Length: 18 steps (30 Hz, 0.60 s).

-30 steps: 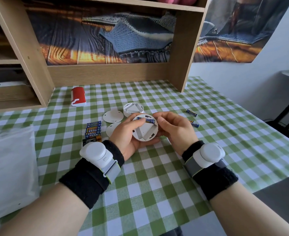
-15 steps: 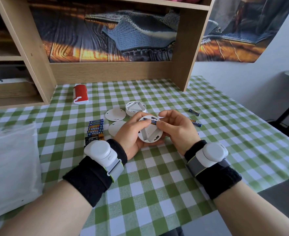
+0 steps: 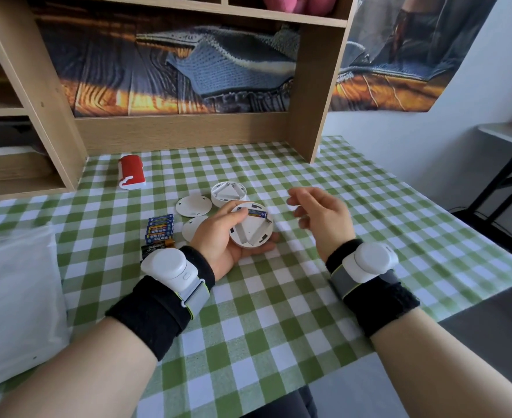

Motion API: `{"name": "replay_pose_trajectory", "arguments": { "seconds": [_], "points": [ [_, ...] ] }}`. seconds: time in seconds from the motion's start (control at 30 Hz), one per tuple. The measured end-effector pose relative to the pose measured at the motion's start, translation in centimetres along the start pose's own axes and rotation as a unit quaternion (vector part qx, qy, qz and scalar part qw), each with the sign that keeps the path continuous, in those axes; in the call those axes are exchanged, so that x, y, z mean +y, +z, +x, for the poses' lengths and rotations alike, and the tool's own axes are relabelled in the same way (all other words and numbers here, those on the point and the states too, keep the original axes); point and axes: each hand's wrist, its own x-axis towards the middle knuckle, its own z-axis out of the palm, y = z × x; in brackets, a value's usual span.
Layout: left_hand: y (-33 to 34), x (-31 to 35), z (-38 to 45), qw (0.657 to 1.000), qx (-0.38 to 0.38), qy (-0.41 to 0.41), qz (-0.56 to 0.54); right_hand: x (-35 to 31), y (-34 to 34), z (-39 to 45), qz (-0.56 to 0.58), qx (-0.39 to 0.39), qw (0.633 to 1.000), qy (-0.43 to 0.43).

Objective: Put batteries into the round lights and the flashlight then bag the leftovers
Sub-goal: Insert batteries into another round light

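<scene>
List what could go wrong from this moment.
The round light sits tilted in the left hand with one battery in its open back; the battery may slip out. The right hand hovers open beside it, so nothing else steadies the light. The spare batteries lie close by the left wrist and could get knocked.

Table under green-and-white checked cloth [image 3: 279, 312]. Far left: red-and-white flashlight [image 3: 131, 171] lying flat. Centre: open round light [image 3: 227, 192], two white round covers [image 3: 194, 205] [image 3: 192, 230] just left of it. Left of those, row of batteries [image 3: 159, 229]. Near left: white bag [image 3: 16, 297].
</scene>
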Motion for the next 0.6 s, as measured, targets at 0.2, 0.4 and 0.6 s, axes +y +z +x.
{"name": "replay_pose_trajectory", "arguments": {
  "seconds": [0.2, 0.4, 0.6],
  "points": [
    [0.1, -0.1, 0.1, 1.0, 0.009, 0.0, -0.013, -0.5, -4.0, 0.5, -0.341, 0.024, 0.938, -0.055],
    [-0.2, 0.1, 0.1, 0.998, 0.008, -0.031, -0.053, 1.1, -4.4, 0.3, -0.5, 0.003, 0.864, -0.056],
    [-0.5, 0.1, 0.4, 0.997, 0.009, -0.057, -0.06, 1.7, -4.3, 0.3, -0.551, -0.006, 0.833, -0.045]
  ]
}}
